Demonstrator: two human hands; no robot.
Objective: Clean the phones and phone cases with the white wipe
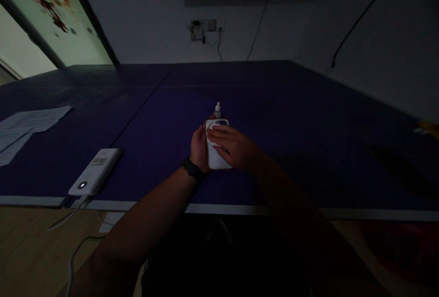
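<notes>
A phone (219,159) with a pale back, a brown-edged case and a dark camera area at its top lies in my left hand (199,147). My left fingers wrap its left side; most of them are hidden behind it. Over the upper back of the phone, my right hand (233,146) presses a small white cloth or tissue (211,136) with its fingers together. Just beyond the phone stands a small clear bottle (217,110) with a white nozzle cap, its lower part hidden.
On the purple table (274,105), a white power bank (95,171) with a cable sits at the left front edge. Printed sheets (30,123) lie farther left. A dark flat object (398,164) is at the right. Wall sockets (206,26) with cords are behind.
</notes>
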